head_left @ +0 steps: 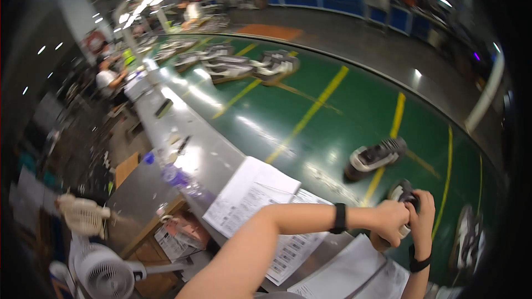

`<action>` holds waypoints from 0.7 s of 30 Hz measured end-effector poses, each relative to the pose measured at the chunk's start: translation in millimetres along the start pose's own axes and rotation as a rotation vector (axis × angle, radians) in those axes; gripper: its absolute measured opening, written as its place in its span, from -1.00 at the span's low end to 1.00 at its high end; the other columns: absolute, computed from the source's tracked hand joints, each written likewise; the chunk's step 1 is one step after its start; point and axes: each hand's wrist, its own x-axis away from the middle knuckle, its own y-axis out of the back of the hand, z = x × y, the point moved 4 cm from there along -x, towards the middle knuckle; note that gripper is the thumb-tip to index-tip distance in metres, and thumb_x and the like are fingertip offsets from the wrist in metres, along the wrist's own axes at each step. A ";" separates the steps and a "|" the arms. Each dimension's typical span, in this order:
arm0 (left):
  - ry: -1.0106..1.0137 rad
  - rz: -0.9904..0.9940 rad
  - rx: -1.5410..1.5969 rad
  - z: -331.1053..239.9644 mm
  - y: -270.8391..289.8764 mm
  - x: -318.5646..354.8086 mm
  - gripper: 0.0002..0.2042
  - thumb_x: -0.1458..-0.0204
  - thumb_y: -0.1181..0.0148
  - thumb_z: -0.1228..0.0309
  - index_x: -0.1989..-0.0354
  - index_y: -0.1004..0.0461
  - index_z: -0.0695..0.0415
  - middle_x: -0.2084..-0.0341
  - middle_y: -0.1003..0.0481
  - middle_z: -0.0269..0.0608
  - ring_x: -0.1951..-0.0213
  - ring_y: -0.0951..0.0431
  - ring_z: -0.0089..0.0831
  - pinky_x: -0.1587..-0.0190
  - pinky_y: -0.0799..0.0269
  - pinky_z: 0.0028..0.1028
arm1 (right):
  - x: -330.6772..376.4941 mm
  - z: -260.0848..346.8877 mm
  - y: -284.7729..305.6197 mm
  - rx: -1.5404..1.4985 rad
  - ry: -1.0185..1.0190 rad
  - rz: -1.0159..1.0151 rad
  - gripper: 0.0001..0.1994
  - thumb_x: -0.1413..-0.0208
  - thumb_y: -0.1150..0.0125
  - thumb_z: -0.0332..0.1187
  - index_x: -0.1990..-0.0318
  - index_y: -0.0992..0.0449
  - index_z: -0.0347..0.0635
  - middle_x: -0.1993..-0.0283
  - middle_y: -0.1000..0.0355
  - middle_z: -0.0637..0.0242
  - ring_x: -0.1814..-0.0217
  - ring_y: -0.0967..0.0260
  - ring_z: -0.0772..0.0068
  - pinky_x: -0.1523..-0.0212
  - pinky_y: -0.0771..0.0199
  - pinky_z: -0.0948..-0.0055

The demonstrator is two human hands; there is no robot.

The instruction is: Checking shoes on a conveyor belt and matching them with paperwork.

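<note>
The held shoe (403, 190) is on the near right, above the green belt (343, 127) and just beyond the loose papers (260, 188) on the metal desk (213, 152). Both hands are close together and clamped on it: the left hand (390, 221) is closed in a fist against its near left side, and the right hand (424, 213) curls its fingers over the dark part from the right. Exactly which parts lie under the fingers is hidden.

It should handle as a light thing, easy to lift in one hand. The upper is likely soft and gives under a squeeze, while the sole is probably firmer and springy. Slipping or breaking seems unlikely, though the surface could scuff or crease. The heel or the sides just above the sole look like the surest places for a hold; the collar would fold more readily.

Of the shoe, a dark upper shows at the far end and a tan patch, perhaps the sole, below the left hand; the middle is covered and slightly blurred. A separate shoe (376, 158) lies just beyond it to the left, grey and black with a pale band along its side.
</note>
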 end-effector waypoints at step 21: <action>-0.103 0.399 0.142 -72.2 43.3 28.2 -0.58 0.27 -0.44 0.09 0.57 -0.40 0.18 0.22 -0.54 0.06 0.71 -0.48 -0.26 0.71 -0.37 -0.46 | 15.2 -16.2 -13.5 -0.893 -0.451 0.343 -0.86 -0.08 -0.22 -0.46 0.39 -0.59 -0.39 0.65 -0.36 0.46 0.58 -0.16 0.71 0.55 -0.19 0.53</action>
